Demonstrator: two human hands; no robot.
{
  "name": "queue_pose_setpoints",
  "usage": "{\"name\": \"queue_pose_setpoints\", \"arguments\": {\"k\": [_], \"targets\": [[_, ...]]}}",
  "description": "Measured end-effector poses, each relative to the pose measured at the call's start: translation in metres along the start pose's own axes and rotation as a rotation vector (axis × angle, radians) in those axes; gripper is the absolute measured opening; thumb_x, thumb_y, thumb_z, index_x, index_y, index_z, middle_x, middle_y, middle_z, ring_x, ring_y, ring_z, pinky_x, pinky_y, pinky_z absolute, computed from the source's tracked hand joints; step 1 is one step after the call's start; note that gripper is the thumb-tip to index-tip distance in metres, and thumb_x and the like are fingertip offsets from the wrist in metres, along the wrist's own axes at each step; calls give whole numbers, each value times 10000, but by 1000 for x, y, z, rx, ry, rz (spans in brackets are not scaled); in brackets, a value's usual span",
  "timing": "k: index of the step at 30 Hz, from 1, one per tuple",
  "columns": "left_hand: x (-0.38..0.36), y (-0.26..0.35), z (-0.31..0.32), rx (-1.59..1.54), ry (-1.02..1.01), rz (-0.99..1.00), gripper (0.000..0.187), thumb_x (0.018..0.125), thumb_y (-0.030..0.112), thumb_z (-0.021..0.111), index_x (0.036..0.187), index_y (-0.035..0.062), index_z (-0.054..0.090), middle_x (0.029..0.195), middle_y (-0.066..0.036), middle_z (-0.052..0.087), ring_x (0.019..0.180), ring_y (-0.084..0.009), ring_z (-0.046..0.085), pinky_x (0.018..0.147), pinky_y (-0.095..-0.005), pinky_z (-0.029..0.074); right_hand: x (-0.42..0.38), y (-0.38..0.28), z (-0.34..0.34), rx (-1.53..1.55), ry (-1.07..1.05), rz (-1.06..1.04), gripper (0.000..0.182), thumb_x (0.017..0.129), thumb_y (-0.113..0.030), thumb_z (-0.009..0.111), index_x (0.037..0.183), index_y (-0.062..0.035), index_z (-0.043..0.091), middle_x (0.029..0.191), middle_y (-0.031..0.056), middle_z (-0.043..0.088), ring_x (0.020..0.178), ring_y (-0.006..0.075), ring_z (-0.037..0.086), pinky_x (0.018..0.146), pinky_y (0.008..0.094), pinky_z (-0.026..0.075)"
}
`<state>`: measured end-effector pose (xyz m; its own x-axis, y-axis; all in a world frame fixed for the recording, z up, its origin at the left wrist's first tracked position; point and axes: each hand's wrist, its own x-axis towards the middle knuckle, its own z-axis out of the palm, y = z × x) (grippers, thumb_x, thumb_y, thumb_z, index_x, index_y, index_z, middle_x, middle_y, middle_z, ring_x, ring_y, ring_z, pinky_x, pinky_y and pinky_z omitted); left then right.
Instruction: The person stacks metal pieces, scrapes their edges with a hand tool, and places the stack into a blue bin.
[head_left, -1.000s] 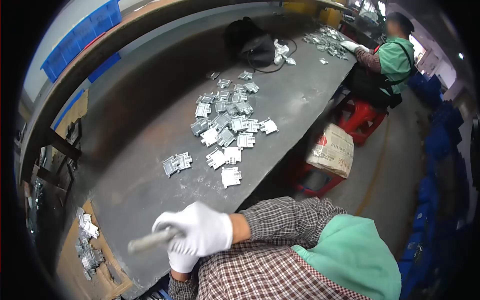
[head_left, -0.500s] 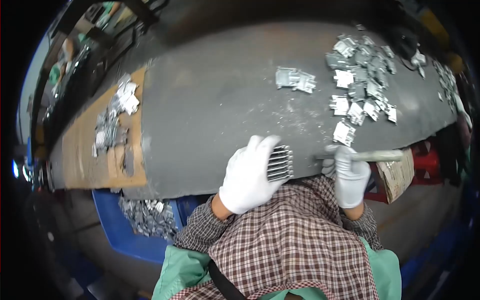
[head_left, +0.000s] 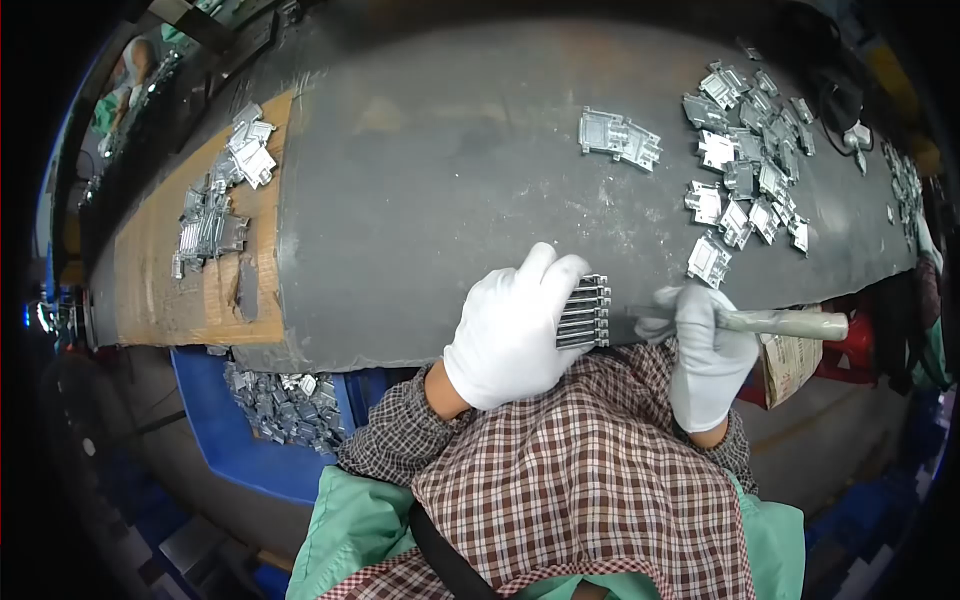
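We look down on a long grey counter (head_left: 430, 200) that fills most of the view, its near edge running just above our lap. At its left end lies a brown wooden board (head_left: 165, 290) with a small heap of metal castings (head_left: 215, 215) on it. Below the counter's edge on the left stands a blue bin (head_left: 230, 455), with more silvery castings (head_left: 285, 410) piled inside. On the right half of the counter a loose scatter of flat metal parts (head_left: 745, 165) spreads toward the far edge, with one pair of joined parts (head_left: 620, 135) lying apart from them, nearer the middle.

Our left hand (head_left: 510, 330), in a white glove, rests at the near edge of the counter, its fingers (head_left: 555, 280) curled and pressed together around a stack of metal parts (head_left: 585, 310), whose ribbed edges stick out to the right. Our right hand (head_left: 705, 355), also gloved, has its fingers wrapped around a metal file (head_left: 780, 322). The file lies roughly level, its handle pointing right and its tip just beside the stack.
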<state>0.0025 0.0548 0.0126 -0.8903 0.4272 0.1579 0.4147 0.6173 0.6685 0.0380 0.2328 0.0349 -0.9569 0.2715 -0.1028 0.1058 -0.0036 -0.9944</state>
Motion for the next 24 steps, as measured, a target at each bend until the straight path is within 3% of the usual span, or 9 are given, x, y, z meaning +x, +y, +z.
{"name": "queue_pose_setpoints", "arguments": {"k": [5, 14, 17, 20, 24], "targets": [[1, -1, 0, -7, 21, 12, 555, 631, 156, 833, 1112, 78, 568, 910, -109, 559, 709, -311, 621, 636, -403, 498, 10, 9, 8, -15, -60, 43, 252, 995, -174, 576, 932, 58, 651, 734, 97, 685, 608, 116, 645, 539, 224, 517], [1, -3, 1, -6, 22, 35, 545, 630, 151, 833, 1093, 68, 560, 887, -113, 544, 703, -314, 624, 621, -405, 501, 24, 5, 14, -86, -57, 64, 305, 1008, -216, 549, 897, 58, 624, 661, 86, 656, 546, 101, 610, 509, 209, 487], [3, -2, 0, 1, -4, 29, 543, 633, 149, 831, 1093, 65, 556, 893, -114, 540, 709, -317, 627, 629, -409, 509, 42, 15, -3, 432, -297, 391, 353, 1023, -249, 489, 886, 60, 594, 638, 119, 643, 490, 141, 592, 471, 235, 483], [2, -2, -1, 7, -5, 26, 545, 634, 150, 830, 1095, 63, 554, 901, -117, 539, 714, -322, 628, 636, -412, 514, 39, 19, -2, 227, -154, 158, 366, 1020, -280, 512, 888, 50, 599, 642, 129, 647, 490, 144, 598, 466, 234, 482], [1, -2, 1, -16, 10, 29, 539, 636, 152, 830, 1090, 64, 553, 907, -120, 540, 720, -328, 629, 639, -416, 516, 28, 17, 7, 101, -105, 98, 353, 1014, -284, 540, 898, 43, 605, 644, 110, 645, 502, 132, 602, 468, 221, 479]]}}
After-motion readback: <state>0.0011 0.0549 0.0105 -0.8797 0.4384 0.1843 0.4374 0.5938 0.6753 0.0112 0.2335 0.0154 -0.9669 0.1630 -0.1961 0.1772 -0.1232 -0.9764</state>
